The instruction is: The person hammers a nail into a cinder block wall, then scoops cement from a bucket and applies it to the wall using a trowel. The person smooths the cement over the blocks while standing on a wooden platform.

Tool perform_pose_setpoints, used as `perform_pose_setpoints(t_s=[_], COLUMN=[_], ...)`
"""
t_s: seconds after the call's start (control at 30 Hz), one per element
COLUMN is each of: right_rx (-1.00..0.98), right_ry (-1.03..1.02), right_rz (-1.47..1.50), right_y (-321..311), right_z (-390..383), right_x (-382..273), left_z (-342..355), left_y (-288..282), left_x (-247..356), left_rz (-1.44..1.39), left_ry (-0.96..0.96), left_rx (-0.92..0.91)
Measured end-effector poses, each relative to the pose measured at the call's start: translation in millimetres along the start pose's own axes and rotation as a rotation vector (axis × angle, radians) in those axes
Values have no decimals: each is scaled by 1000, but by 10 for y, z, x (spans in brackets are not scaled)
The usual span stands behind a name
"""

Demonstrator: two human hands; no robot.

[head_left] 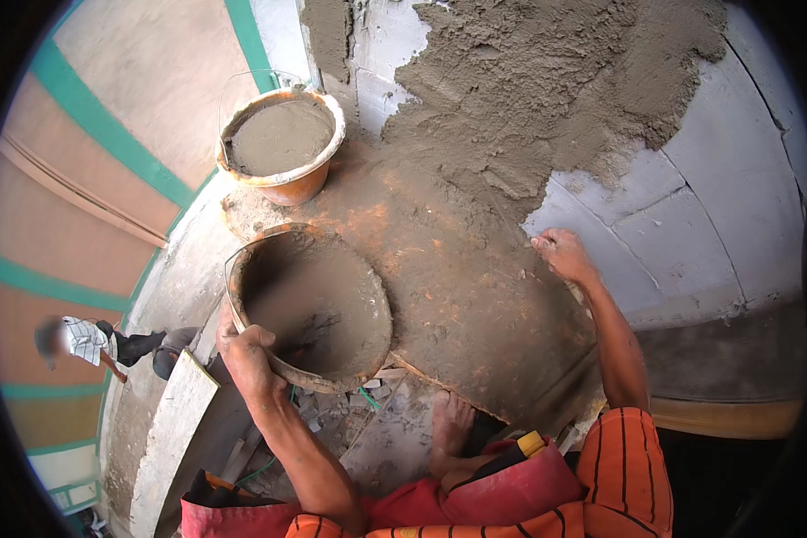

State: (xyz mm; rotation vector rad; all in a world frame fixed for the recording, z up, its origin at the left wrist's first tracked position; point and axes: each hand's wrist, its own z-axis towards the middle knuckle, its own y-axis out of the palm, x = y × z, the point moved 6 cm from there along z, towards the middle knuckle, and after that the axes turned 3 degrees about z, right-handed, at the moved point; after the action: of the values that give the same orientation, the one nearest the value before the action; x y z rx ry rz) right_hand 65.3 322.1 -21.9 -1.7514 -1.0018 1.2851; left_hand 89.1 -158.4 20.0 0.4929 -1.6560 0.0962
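My left hand [249,359] grips the near-left rim of a mortar-smeared bucket [378,285]. The bucket tilts toward me; wet grey residue coats its inside, which is partly blurred. Close to the block wall, my right hand [565,255] is closed with curled fingers; whatever it may hold is hidden. Beneath that hand spreads a mortar-covered board [475,305]. Rough wet mortar [547,99] covers part of the pale block wall [681,224]. Beyond the held bucket stands an orange bucket [298,190], filled nearly to its rim with grey mortar [282,134].
My bare foot [453,420] is by the board's near edge, above rubble [341,408]. A whitish plank [172,444] leans at the lower left. On the ground beyond, a person in a striped shirt [85,341] bends near a green-banded wall [90,117].
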Motion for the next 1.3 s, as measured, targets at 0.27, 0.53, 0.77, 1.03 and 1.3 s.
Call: perform_pose_setpoints(t_s=[0.27, 0.53, 0.77, 1.03, 1.3], right_rx=[-22, 281, 580, -282, -87], right_ry=[-30, 61, 89, -336, 140], right_rz=[-205, -184, -334, 447, 659], right_y=[142, -575, -1185, -618, 110], right_z=[265, -19, -718, -935, -413], right_x=[326, 178, -348, -1067, -357], left_z=[-38, -86, -20, -86, -197], left_y=[79, 77, 47, 83, 153], left_x=[66, 69, -4, 62, 163], left_rz=[84, 76, 87, 92, 56], left_ry=[-28, -4, -37, -9, -12], left_rx=[42, 36, -2, -17, -13])
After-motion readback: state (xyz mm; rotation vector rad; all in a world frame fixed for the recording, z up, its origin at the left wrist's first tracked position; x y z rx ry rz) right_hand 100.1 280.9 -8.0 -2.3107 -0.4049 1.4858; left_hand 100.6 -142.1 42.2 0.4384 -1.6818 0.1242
